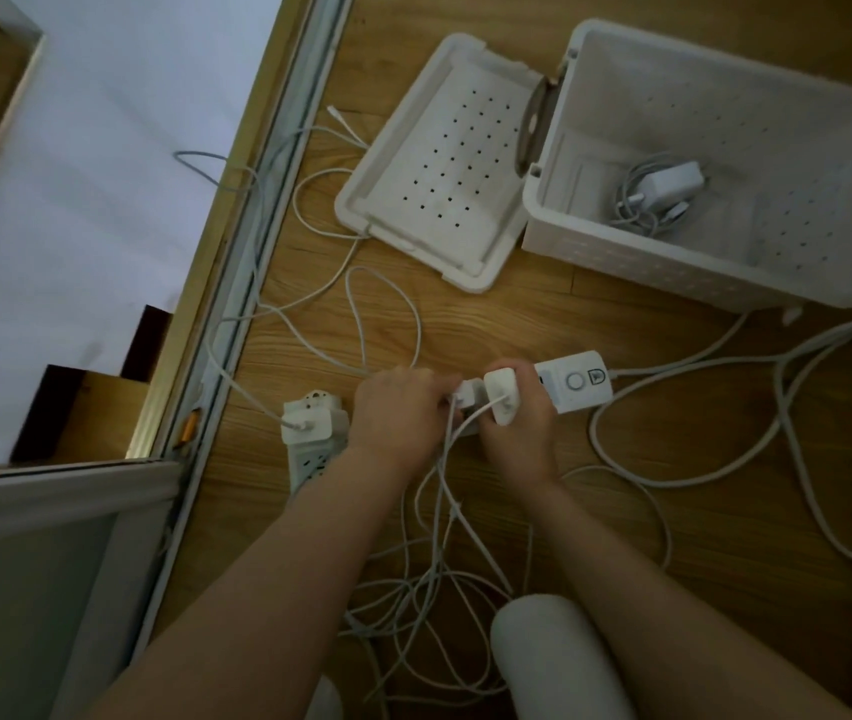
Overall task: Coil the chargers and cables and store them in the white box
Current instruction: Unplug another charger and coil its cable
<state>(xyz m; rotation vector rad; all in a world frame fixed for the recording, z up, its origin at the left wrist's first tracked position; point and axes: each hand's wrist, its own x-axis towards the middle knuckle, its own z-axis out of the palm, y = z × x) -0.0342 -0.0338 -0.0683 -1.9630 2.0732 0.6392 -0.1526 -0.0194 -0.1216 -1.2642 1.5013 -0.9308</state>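
Note:
The white box (637,262) stands open at the upper right on the wooden floor, and a coiled charger (665,192) lies inside it. A white power strip (577,379) lies in the middle. My left hand (398,407) grips a small white charger (465,392) plugged into the strip. My right hand (522,423) holds a rounded white plug adapter (503,400) beside it. Loose white cables (429,584) lie tangled between my forearms.
The box's perforated lid (439,168) lies flat to the left of the box. Another white charger (307,426) sits on a second strip at the left. Thick white cords (787,376) loop at the right. A sliding door track (257,210) runs along the left.

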